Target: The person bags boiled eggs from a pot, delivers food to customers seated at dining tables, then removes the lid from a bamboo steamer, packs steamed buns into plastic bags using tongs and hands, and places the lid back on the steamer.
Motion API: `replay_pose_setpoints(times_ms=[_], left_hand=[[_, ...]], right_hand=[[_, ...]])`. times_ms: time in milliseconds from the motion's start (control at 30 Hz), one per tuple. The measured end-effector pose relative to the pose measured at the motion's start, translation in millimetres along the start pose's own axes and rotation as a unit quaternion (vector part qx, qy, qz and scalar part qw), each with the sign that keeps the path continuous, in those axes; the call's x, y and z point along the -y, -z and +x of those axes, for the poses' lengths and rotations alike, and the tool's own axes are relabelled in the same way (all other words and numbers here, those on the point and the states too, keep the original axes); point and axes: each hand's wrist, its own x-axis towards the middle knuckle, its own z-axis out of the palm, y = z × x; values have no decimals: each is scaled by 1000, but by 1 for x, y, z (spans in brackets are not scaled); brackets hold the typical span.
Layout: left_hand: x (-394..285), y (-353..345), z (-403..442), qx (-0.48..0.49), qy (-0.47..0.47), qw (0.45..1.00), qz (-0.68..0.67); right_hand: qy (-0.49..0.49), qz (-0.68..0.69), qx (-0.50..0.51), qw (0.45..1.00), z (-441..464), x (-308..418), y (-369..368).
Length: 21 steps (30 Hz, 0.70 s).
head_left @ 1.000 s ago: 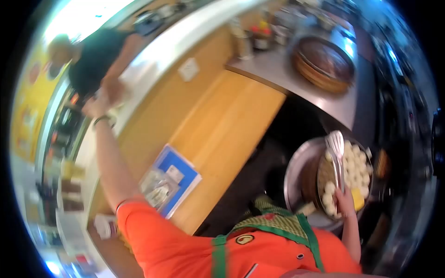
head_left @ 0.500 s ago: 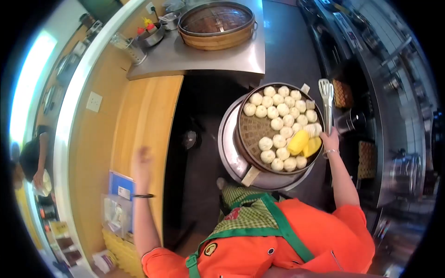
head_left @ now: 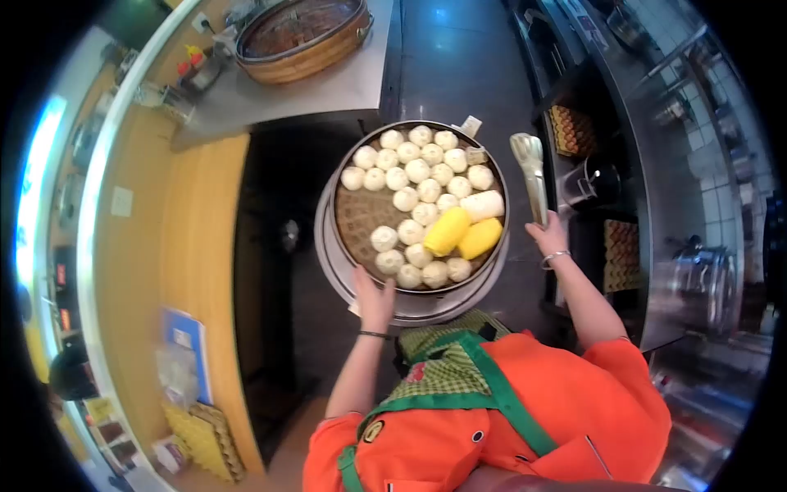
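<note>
In front of me a round steamer holds several white buns and two yellow pieces. A pale roll lies beside the yellow pieces. Bare woven base shows at the steamer's left side. At its lower left rim is my left hand, fingers stretched toward the edge; whether it grips the rim is unclear. My right hand, to the right of the steamer, is closed on the handle end of metal tongs, which point away from me.
A large covered bamboo steamer sits on the metal counter at upper left. Egg trays and a metal pot are on the right-hand shelves. A blue folder leans at the left wooden counter.
My left hand has come from the partition, where it met another person's hand, over the wooden counter to the steamer's rim. The tongs have moved from above the buns to the steamer's right.
</note>
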Motion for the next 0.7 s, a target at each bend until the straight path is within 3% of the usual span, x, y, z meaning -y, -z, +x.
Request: replay_pose_setpoints(times_ms=[67, 100, 167, 267, 300, 333, 400, 500, 567, 667, 700], left_hand=[[-19, 9, -8, -37, 12, 999, 32], [-21, 12, -13, -51, 27, 997, 41], [-26, 11, -21, -61, 49, 997, 13], [-22, -3, -39, -122, 97, 988, 21], [-26, -10, -42, -154, 115, 981, 10], [-32, -20, -45, -180, 153, 972, -16], [-58, -44, -55, -245, 238, 939, -40], [-115, -78, -73, -336, 313, 883, -100], [-144, -105, -85, -371, 324, 862, -121], [-179, -135, -107, -411, 355, 823, -169], [-185, -142, -116, -428, 359, 809, -182]], right_hand=[[43, -33, 61, 997, 14, 24, 9], [105, -23, 106, 988, 25, 33, 13], [251, -170, 189, 934, 45, 72, 34], [443, -319, 278, 790, 83, 111, 44], [518, -344, 288, 728, 98, 119, 40], [533, -342, 306, 710, 113, 129, 34], [668, -350, 298, 585, 135, 146, 19], [749, -290, 260, 536, 153, 149, -8], [749, -314, 289, 507, 161, 163, -22], [592, -314, 503, 545, 175, 188, -23], [605, -311, 503, 534, 183, 185, -23]])
